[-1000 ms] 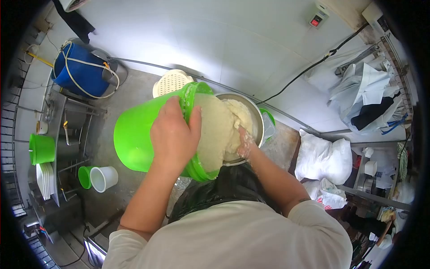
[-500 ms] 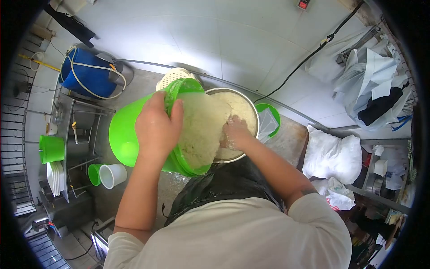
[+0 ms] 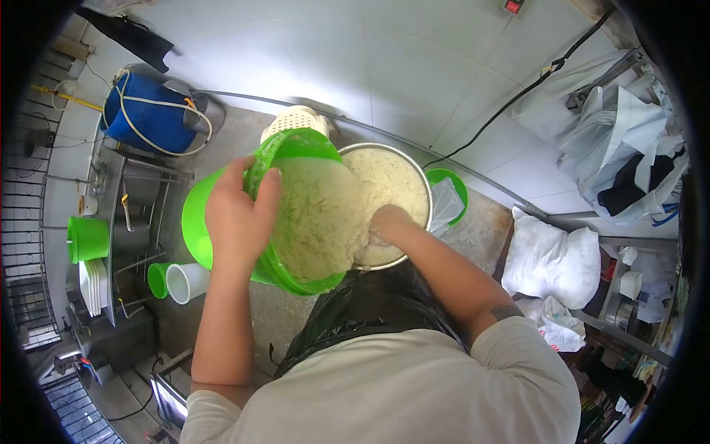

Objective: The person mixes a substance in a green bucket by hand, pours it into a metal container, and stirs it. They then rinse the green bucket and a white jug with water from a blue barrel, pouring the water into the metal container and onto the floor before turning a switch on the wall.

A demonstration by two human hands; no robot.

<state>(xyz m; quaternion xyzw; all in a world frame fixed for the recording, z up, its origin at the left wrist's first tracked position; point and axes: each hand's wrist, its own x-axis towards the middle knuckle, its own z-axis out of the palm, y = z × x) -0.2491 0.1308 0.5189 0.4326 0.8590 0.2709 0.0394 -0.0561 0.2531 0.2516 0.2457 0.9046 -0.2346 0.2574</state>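
Observation:
A large green bucket (image 3: 198, 226) lies tipped over toward a round metal pot (image 3: 427, 194). My left hand (image 3: 240, 214) grips the bucket near its rim, thumb toward the opening. Pale, wet, grainy mash (image 3: 314, 214) fills the bucket's mouth and runs over its lip into the pot, which holds more of the same. My right hand (image 3: 390, 226) is down in the mash where bucket and pot meet; its fingers are buried and hidden.
Behind the bucket is a cream perforated stool (image 3: 297, 118). A second green bucket (image 3: 460, 196) with clear plastic stands right of the pot. White sacks (image 3: 551, 255) lie at right. At left are a blue barrel (image 3: 144, 115), a metal sink stand (image 3: 137, 192) and a white bucket (image 3: 187, 284).
My left hand has shifted slightly left along the bucket. My right hand has sunk deeper into the mash, its fingers now covered, and the level in the pot looks higher.

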